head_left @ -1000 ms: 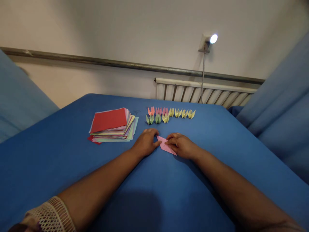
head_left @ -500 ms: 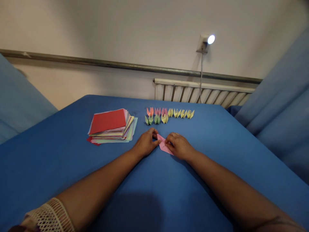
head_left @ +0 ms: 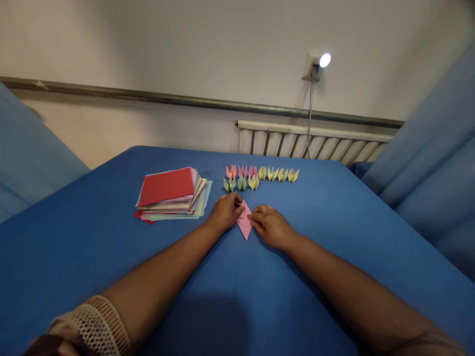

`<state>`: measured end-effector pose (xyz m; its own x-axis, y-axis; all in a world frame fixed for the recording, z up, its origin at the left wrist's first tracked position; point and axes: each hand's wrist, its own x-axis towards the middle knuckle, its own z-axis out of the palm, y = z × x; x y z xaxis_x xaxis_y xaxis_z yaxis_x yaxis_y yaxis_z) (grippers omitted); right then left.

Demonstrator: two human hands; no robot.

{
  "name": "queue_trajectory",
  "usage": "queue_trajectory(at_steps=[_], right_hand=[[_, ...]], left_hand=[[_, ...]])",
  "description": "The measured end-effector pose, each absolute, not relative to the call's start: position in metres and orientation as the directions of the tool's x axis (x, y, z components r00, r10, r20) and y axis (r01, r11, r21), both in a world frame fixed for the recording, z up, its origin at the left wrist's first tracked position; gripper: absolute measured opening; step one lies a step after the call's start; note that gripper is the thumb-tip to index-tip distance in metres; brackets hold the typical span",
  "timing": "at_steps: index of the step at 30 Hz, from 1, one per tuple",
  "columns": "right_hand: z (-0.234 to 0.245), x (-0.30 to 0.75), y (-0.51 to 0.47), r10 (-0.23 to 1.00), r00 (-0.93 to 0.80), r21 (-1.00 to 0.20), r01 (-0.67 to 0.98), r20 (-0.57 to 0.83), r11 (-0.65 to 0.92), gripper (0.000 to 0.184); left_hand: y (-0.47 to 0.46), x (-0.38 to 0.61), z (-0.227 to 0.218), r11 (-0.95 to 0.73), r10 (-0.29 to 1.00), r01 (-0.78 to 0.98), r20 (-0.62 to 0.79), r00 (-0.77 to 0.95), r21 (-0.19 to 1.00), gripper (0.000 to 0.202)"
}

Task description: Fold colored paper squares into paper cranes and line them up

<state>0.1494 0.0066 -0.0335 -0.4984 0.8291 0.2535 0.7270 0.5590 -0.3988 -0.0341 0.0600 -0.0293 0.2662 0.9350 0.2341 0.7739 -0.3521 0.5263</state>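
A pink folded origami paper [head_left: 244,225] lies on the blue table, diamond-shaped with one point toward me. My left hand [head_left: 225,211] grips its left side, thumb on top of the paper. From the right, my right hand [head_left: 270,223] pinches the opposite edge between thumb and fingers. Just beyond my hands stand folded paper cranes in two rows: yellow cranes [head_left: 272,174] at the right, pink cranes [head_left: 247,171] at the back left, green cranes [head_left: 236,184] in front of those.
A thick stack of coloured paper [head_left: 168,190], red sheet on top, sits left of my hands. Behind the blue table [head_left: 315,296] are a metal rail [head_left: 193,101], a radiator [head_left: 297,136] and a lit plug-in lamp [head_left: 325,60]. Blue curtains [head_left: 438,163] hang at both sides.
The pink paper has turned from a slant so its point now faces me. My right hand has shifted slightly left to its right edge; both hands remain on it.
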Motion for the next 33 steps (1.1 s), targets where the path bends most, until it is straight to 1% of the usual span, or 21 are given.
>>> queue_trajectory(at_steps=[2, 5, 8, 10, 13, 19, 21, 23, 25, 27, 29, 33], right_hand=[[-0.032, 0.149, 0.006, 0.823, -0.507, -0.369, 0.736, 0.255, 0.568, 0.028], [-0.03, 0.149, 0.006, 0.81, -0.531, -0.336, 0.737, 0.25, 0.587, 0.028], [-0.03, 0.148, 0.006, 0.798, -0.552, -0.335, 0.724, 0.242, 0.603, 0.028], [-0.03, 0.148, 0.005, 0.795, -0.558, -0.333, 0.722, 0.238, 0.607, 0.029], [-0.029, 0.147, 0.003, 0.791, -0.564, -0.311, 0.727, 0.238, 0.612, 0.031], [-0.029, 0.146, -0.002, 0.783, -0.579, -0.224, 0.751, 0.23, 0.621, 0.034], [-0.03, 0.146, -0.001, 0.779, -0.584, -0.209, 0.752, 0.23, 0.626, 0.034], [-0.03, 0.145, -0.001, 0.777, -0.586, -0.203, 0.752, 0.229, 0.627, 0.034], [-0.029, 0.145, -0.001, 0.781, -0.585, -0.208, 0.754, 0.219, 0.623, 0.033], [-0.027, 0.145, -0.002, 0.786, -0.581, -0.215, 0.756, 0.212, 0.618, 0.031], [-0.026, 0.145, -0.003, 0.789, -0.579, -0.221, 0.758, 0.206, 0.614, 0.031], [-0.024, 0.144, -0.005, 0.797, -0.574, -0.232, 0.762, 0.187, 0.604, 0.031]], left_hand=[[0.06, -0.035, -0.028, -0.363, 0.93, 0.798, 0.234, 0.282, 0.481, 0.008], [0.061, -0.041, -0.028, -0.387, 0.922, 0.802, 0.208, 0.327, 0.454, 0.012], [0.062, -0.05, -0.028, -0.453, 0.89, 0.754, 0.189, 0.415, 0.476, 0.009], [0.062, -0.055, -0.028, -0.48, 0.873, 0.726, 0.187, 0.451, 0.492, 0.01], [0.06, -0.058, -0.028, -0.482, 0.871, 0.721, 0.183, 0.456, 0.497, 0.011], [0.06, -0.057, -0.028, -0.475, 0.874, 0.733, 0.17, 0.454, 0.486, 0.011], [0.059, -0.056, -0.028, -0.516, 0.853, 0.71, 0.212, 0.477, 0.479, 0.015], [0.057, -0.055, -0.026, -0.59, 0.804, 0.67, 0.25, 0.54, 0.451, 0.026], [0.052, -0.054, -0.024, -0.656, 0.745, 0.639, 0.204, 0.636, 0.403, 0.036], [0.047, -0.053, -0.02, -0.686, 0.701, 0.638, 0.087, 0.707, 0.35, 0.042], [0.043, -0.053, -0.016, -0.683, 0.699, 0.667, 0.0, 0.715, 0.298, 0.049], [0.043, -0.055, -0.013, -0.631, 0.751, 0.743, -0.065, 0.657, 0.22, 0.062]])
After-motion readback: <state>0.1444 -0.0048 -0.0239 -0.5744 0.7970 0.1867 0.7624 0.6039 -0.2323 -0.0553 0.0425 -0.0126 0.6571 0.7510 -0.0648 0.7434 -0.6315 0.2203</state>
